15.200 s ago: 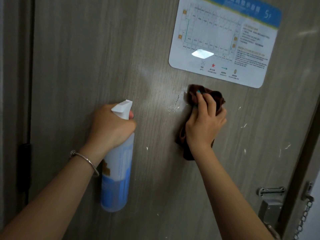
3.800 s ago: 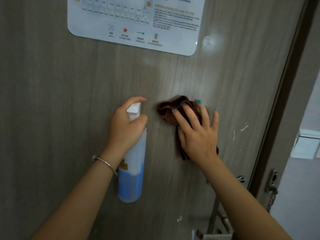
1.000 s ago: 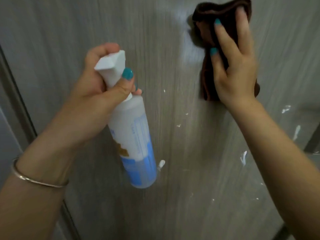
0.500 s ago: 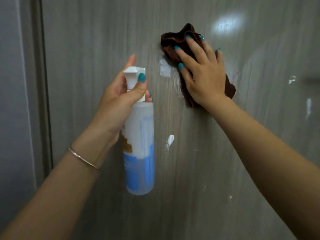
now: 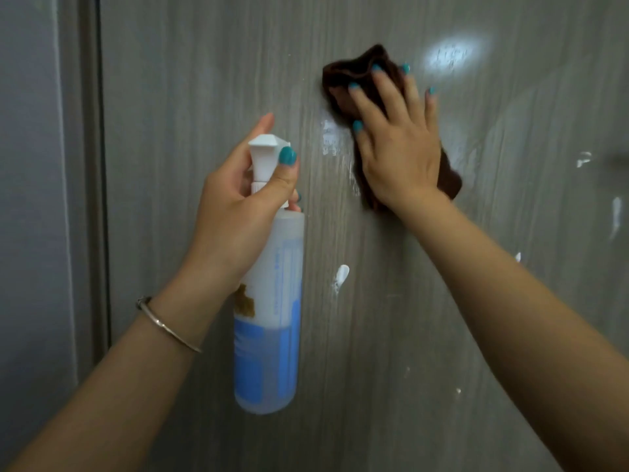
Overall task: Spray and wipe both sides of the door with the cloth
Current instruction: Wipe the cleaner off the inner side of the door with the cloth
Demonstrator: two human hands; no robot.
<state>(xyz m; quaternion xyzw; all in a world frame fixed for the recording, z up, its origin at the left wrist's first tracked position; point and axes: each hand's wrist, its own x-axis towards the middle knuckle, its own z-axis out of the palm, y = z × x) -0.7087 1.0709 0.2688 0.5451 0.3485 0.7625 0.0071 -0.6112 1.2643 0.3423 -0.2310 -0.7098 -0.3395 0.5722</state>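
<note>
Little has shifted in the last half second: the right hand (image 5: 398, 155) still presses the cloth (image 5: 357, 73) flat against the door (image 5: 204, 80), in much the same spot above and to the right of the bottle (image 5: 269, 301), and the left hand (image 5: 235, 212) keeps its hold. A second ago the bottle was tilted; it now hangs nearly upright.

On the right hand the fingers (image 5: 384, 93) are spread and straight, lying on top of the brown cloth. The cloth bunches out beyond the fingertips toward the upper left, and a fold of it shows past the heel of the hand on the lower right. Most of it is hidden under the palm. The little finger reaches past the cloth's edge onto the bare door.

The left hand is curled round the neck of the bottle, thumb (image 5: 282, 172) pressed up the near side of the white nozzle (image 5: 265, 155), forefinger raised behind it. The other fingers wrap the far side and are mostly out of sight. A thin bangle (image 5: 166, 325) sits on that wrist.

The bottle is translucent, with a blue label and clear liquid in its lower part. It is held close to the door; I cannot tell whether it touches.

Just right of the nozzle, beside the cloth, is a wet white smear (image 5: 330, 137). Another white blob (image 5: 340, 277) sits right of the bottle's middle, and small white flecks (image 5: 583, 159) dot the door far to the right. A bright glare patch (image 5: 449, 56) lies up past the cloth. The dark door frame (image 5: 92, 165) runs down well left of the bottle.
</note>
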